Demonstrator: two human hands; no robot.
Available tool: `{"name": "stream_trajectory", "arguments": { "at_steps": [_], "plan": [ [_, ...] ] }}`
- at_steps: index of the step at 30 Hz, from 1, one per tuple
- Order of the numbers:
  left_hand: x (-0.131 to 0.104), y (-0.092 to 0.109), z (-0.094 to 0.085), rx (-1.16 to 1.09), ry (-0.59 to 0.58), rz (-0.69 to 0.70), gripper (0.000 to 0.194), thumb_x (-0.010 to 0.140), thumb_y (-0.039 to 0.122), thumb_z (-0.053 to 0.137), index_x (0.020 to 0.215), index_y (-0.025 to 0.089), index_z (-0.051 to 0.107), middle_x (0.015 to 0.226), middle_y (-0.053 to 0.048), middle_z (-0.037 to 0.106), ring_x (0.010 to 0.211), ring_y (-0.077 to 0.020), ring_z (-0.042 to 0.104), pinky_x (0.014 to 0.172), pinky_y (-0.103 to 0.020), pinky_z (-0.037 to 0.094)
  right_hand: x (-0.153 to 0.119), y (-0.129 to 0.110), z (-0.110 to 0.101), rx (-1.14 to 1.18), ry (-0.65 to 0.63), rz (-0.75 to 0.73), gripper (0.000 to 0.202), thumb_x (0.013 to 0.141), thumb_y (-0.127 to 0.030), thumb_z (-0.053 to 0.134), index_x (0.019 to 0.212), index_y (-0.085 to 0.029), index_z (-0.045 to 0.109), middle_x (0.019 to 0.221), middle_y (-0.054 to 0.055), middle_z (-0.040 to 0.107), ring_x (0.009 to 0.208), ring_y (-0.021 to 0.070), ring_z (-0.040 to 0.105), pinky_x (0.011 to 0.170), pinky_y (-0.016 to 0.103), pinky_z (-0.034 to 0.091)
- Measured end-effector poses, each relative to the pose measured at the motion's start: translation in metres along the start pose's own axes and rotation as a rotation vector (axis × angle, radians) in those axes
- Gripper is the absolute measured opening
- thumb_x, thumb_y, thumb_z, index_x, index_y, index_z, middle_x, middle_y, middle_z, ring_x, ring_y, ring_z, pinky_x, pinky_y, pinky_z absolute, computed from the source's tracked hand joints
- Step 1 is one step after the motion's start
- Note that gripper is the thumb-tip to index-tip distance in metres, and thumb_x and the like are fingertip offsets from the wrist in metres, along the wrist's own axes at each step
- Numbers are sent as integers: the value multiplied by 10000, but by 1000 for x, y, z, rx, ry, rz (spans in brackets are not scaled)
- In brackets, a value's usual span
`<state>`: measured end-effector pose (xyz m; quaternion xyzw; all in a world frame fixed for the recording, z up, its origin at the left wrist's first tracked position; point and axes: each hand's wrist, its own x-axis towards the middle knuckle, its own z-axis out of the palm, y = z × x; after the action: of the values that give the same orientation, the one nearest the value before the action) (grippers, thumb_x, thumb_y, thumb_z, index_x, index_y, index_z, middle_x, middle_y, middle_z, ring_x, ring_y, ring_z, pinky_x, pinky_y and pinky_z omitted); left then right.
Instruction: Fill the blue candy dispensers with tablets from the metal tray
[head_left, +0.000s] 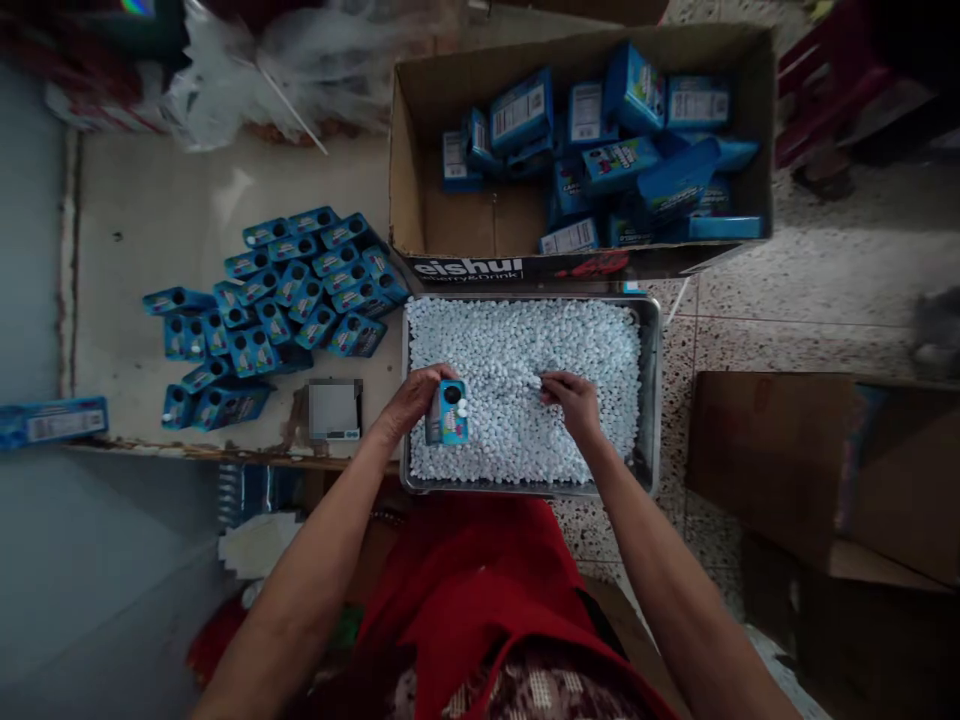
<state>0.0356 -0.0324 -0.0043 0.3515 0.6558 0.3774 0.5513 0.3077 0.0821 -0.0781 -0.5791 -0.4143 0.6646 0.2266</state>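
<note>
My left hand [415, 400] grips a small blue carton [454, 425] over the left part of a metal tray [654, 400]. The carton has a round dark hole in its printed face, and a few white pellets lie on it beside the hole. Small white and pale blue candy-like pellets [510, 330] fill the tray. Over the right half of these pellets, my right hand [571, 398] is closed, fingertips pinched together and pointing left. Some pellets show right at those fingertips; whether a small tool is between them I cannot make out.
Many similar blue cartons [289, 285] stand grouped on the table [135, 220] at left, their round holes upward. Behind the tray, a large open cardboard box [480, 220] holds more blue cartons. Another cardboard box [765, 460] is on the right, with clear plastic bags [300, 70] at the back left.
</note>
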Motion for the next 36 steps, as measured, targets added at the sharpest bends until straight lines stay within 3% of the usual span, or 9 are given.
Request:
{"name": "stream_trajectory", "arguments": {
  "at_steps": [4, 8, 14, 23, 27, 29, 31, 33, 36],
  "plan": [
    [-7, 1, 1, 39, 162, -79, 687, 866, 793, 430, 736, 156, 652, 699, -40, 616, 661, -163, 524, 649, -292, 420, -26, -41, -22, 62, -113, 30, 293, 647, -376, 853, 834, -162, 782, 639, -3, 694, 523, 102, 609, 518, 222, 502],
    [-1, 5, 12, -5, 162, -110, 610, 876, 716, 485, 682, 157, 635, 613, -9, 580, 602, -143, 506, 632, -276, 409, -47, -94, -26, -22, -276, 4, 250, 691, -356, 854, 842, -166, 794, 593, -1, 683, 501, 103, 602, 498, 220, 499],
    [11, 9, 26, 37, 44, -102, 601, 869, 707, 492, 669, 159, 637, 601, -4, 568, 622, -149, 504, 650, -285, 390, -76, -160, -12, -358, -304, -120, 144, 786, -299, 770, 848, -172, 801, 606, 14, 694, 495, 115, 612, 500, 243, 496],
    [19, 11, 55, -36, -119, -146, 610, 850, 733, 492, 638, 167, 581, 548, 18, 480, 568, -129, 422, 595, -274, 353, -145, -229, 10, -938, -228, -583, 209, 850, -148, 630, 914, -226, 813, 839, 34, 786, 722, 166, 710, 672, 276, 528],
    [23, 10, 47, -123, -169, -161, 597, 841, 722, 538, 640, 162, 580, 541, 24, 480, 532, -110, 404, 568, -267, 344, -130, -189, -54, -871, -17, -433, 209, 884, -271, 631, 981, -232, 813, 821, 30, 783, 679, 175, 706, 671, 292, 535],
    [24, 7, 41, -164, -214, -188, 582, 852, 700, 547, 632, 163, 581, 529, 20, 488, 509, -107, 402, 552, -270, 338, -102, -139, -96, -814, 159, -276, 220, 830, -347, 681, 924, -203, 818, 686, 28, 748, 576, 180, 678, 610, 291, 520],
    [23, 3, 38, -194, -293, -218, 575, 872, 674, 540, 614, 163, 588, 518, 9, 500, 491, -107, 408, 543, -275, 338, -69, -81, -117, -682, 242, -109, 276, 743, -406, 745, 863, -167, 814, 656, 46, 738, 551, 196, 678, 563, 291, 505],
    [18, -2, 39, -215, -362, -254, 574, 882, 658, 541, 604, 159, 597, 522, -4, 516, 486, -106, 418, 540, -276, 344, -40, -28, -104, -482, 191, -18, 319, 674, -443, 792, 826, -163, 806, 645, 41, 730, 554, 196, 674, 559, 291, 509],
    [7, -8, 42, -238, -356, -323, 587, 871, 678, 549, 607, 156, 601, 528, -5, 521, 480, -103, 420, 527, -270, 339, -18, 19, -45, -168, 53, 65, 344, 605, -468, 833, 783, -176, 789, 679, 22, 730, 558, 168, 656, 562, 285, 527]
  ]
}}
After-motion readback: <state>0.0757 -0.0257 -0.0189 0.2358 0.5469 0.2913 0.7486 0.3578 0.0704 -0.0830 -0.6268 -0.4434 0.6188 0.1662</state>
